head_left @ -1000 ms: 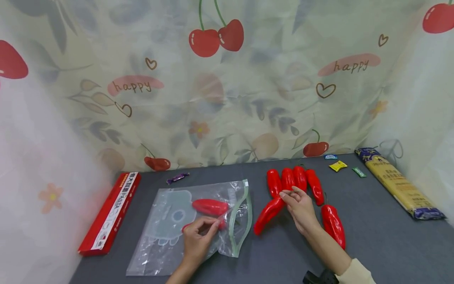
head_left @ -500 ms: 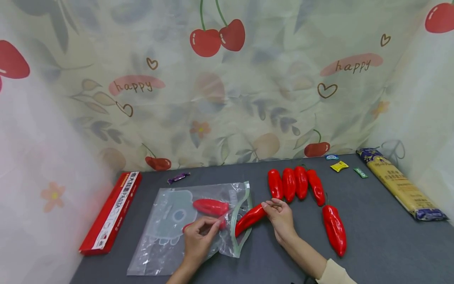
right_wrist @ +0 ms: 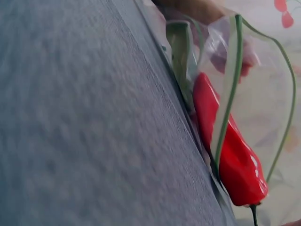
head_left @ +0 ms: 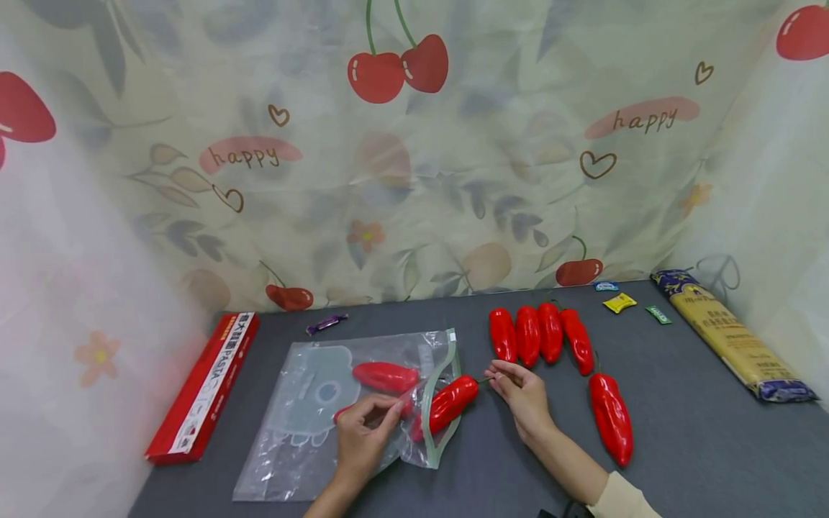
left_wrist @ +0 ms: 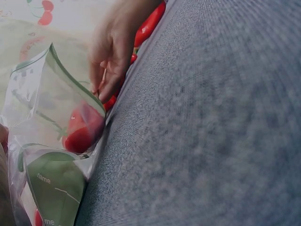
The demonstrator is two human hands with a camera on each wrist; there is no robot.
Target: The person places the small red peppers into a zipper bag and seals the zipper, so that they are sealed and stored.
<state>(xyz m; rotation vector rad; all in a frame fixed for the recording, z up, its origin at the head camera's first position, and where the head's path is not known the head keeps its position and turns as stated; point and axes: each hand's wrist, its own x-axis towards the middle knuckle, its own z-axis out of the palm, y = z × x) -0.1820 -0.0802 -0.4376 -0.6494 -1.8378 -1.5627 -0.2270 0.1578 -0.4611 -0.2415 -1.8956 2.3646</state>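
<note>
My left hand [head_left: 365,434] pinches the upper film of a clear zip bag [head_left: 285,460] with a green-edged mouth, holding it raised. Inside the bag lie a red chili pepper [head_left: 383,376] and another, partly hidden by that hand. A further red chili pepper [head_left: 453,403] lies through the mouth, tip inside and stem end outside; the right wrist view shows this pepper [right_wrist: 240,165] crossing the green zip strip [right_wrist: 230,89]. My right hand [head_left: 523,396] has its thumb and fingertips at the end of this pepper's green stem, seemingly pinching it.
Several red chili peppers [head_left: 527,334] stand in a row behind my right hand, and one [head_left: 611,421] lies right of it. A red pasta box [head_left: 207,388] is far left, a yellow pasta packet [head_left: 732,334] far right. Small candies [head_left: 619,303] lie at the back.
My right hand has brought a chili pepper leftward from the row to the bag, its tip now inside the mouth. The fingers have shifted out along the stem. My left hand stays put.
</note>
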